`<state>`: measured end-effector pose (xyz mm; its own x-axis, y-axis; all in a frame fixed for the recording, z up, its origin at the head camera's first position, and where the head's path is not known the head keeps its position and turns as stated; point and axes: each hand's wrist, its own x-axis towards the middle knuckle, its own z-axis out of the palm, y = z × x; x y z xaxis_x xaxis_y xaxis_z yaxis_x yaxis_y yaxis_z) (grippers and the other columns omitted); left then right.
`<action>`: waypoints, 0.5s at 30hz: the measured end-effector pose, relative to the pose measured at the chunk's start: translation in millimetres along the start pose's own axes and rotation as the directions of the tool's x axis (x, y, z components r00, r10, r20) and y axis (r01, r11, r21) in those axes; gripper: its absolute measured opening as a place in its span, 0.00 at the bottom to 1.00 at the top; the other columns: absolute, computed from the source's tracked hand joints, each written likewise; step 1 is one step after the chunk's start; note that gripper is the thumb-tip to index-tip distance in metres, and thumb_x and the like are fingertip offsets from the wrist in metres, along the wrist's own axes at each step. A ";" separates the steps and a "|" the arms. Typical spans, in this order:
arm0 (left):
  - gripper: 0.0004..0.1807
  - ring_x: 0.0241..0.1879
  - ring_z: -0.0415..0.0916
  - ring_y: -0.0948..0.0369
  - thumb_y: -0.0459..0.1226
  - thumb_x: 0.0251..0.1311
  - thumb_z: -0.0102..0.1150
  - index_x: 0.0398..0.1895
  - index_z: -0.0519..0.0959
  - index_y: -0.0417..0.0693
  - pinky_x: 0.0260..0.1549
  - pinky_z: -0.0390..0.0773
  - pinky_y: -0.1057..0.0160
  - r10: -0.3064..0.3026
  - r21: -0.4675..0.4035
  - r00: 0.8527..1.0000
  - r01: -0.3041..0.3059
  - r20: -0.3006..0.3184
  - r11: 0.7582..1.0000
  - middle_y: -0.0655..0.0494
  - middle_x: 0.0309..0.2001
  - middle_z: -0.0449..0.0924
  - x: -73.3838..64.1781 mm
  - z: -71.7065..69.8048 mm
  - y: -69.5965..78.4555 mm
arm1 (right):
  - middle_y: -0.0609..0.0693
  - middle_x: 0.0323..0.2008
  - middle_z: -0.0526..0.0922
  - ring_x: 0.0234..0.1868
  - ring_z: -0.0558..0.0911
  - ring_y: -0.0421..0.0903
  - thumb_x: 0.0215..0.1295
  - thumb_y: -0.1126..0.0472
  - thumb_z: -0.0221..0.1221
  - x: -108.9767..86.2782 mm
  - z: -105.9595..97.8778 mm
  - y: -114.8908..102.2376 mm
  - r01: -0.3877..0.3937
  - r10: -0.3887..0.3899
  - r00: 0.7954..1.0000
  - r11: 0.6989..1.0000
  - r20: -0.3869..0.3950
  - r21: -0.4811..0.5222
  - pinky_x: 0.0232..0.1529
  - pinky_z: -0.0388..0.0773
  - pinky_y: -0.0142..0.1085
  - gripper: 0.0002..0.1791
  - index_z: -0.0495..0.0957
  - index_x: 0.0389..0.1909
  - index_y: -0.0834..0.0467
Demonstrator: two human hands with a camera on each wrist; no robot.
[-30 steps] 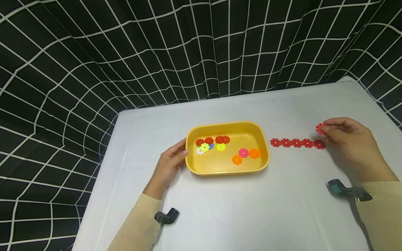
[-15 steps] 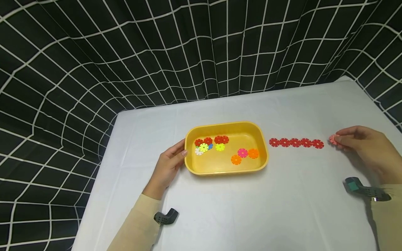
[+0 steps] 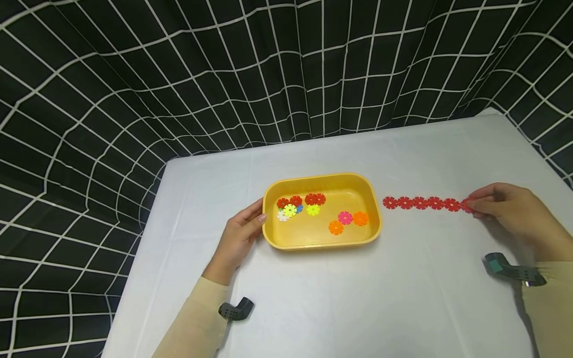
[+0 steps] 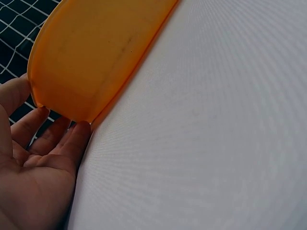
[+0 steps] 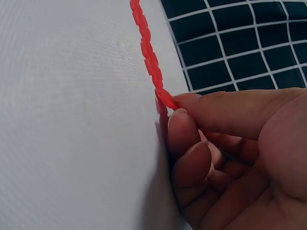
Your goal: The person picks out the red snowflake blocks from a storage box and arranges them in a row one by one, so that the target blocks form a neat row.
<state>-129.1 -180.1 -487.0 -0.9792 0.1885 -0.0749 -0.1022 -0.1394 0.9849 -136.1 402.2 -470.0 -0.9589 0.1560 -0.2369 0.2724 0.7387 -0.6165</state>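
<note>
A row of red snowflake discs (image 3: 420, 203) lies flat on the white cloth, right of a yellow tray (image 3: 313, 236). At the row's right end my right hand (image 3: 512, 206) pinches one more red snowflake disc (image 3: 467, 205) between thumb and fingertips. The right wrist view has this disc (image 5: 165, 98) tilted, its far edge meeting the row's last disc, with a shadow beneath. My left hand (image 3: 241, 231) grips the tray's left end, thumb at the rim and fingers against the outer wall (image 4: 72, 108). Inside the tray lie several loose discs, among them an orange disc (image 3: 336, 227) and a pink disc (image 3: 345, 218).
White cloth (image 3: 291, 303) covers the table. Behind it and down both sides hangs a black curtain (image 3: 286, 74) with a white grid. A dark wrist device (image 3: 237, 309) sits on the left forearm, another device (image 3: 515, 271) on the right.
My right hand moved right and down from above the row's end, then slightly back left, bringing its disc against the last one. The left hand and tray hold their place.
</note>
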 end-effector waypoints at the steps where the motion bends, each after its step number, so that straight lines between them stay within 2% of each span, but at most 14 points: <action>1: 0.27 0.74 0.72 0.53 0.31 0.80 0.61 0.79 0.73 0.40 0.67 0.77 0.56 -0.001 0.000 1.000 0.001 -0.001 1.000 0.48 0.76 0.74 -0.3 0.3 0.4 | 0.67 0.48 0.86 0.50 0.81 0.64 0.83 0.54 0.60 -0.1 0.8 -1.0 0.001 -0.001 1.000 1.000 0.000 -0.003 0.42 0.76 0.41 0.24 0.74 0.63 0.71; 5: 0.27 0.74 0.72 0.53 0.31 0.80 0.60 0.79 0.73 0.40 0.67 0.77 0.56 -0.005 -0.003 1.000 0.005 -0.004 1.000 0.48 0.75 0.74 -0.8 0.8 1.3 | 0.71 0.53 0.83 0.53 0.79 0.66 0.84 0.55 0.59 -1.7 4.0 -6.2 0.005 -0.005 1.000 1.000 -0.005 -0.001 0.42 0.78 0.41 0.24 0.73 0.64 0.72; 9: 0.27 0.74 0.72 0.53 0.31 0.80 0.61 0.79 0.73 0.39 0.67 0.77 0.56 -0.010 -0.012 1.000 0.010 -0.009 1.000 0.47 0.75 0.74 -0.6 0.8 0.9 | 0.71 0.53 0.82 0.52 0.77 0.65 0.84 0.53 0.59 -2.3 6.5 -10.4 0.028 -0.027 0.999 1.000 -0.022 0.002 0.37 0.77 0.33 0.25 0.74 0.64 0.71; 12: 0.27 0.74 0.72 0.53 0.31 0.80 0.61 0.79 0.73 0.39 0.67 0.77 0.57 -0.012 -0.015 1.000 0.012 -0.012 1.000 0.48 0.75 0.74 -0.2 0.9 0.4 | 0.69 0.51 0.83 0.48 0.79 0.61 0.84 0.51 0.59 -1.7 7.3 -10.8 0.041 -0.042 0.999 0.999 -0.035 -0.006 0.33 0.72 0.27 0.25 0.75 0.63 0.71; 15: 0.27 0.74 0.72 0.53 0.31 0.80 0.61 0.79 0.73 0.39 0.67 0.77 0.56 -0.012 -0.017 1.000 0.012 -0.011 1.000 0.47 0.75 0.74 0.0 0.8 0.1 | 0.68 0.50 0.84 0.42 0.83 0.54 0.84 0.53 0.60 -0.3 8.1 -9.6 0.046 -0.045 0.998 0.999 -0.053 0.006 0.31 0.74 0.23 0.25 0.76 0.63 0.71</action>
<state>-129.0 -179.3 -486.8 -0.9798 0.1791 -0.0885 -0.1167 -0.1534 0.9812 -137.8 389.8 -470.0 -0.9731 0.1570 -0.1685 0.2289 0.7410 -0.6313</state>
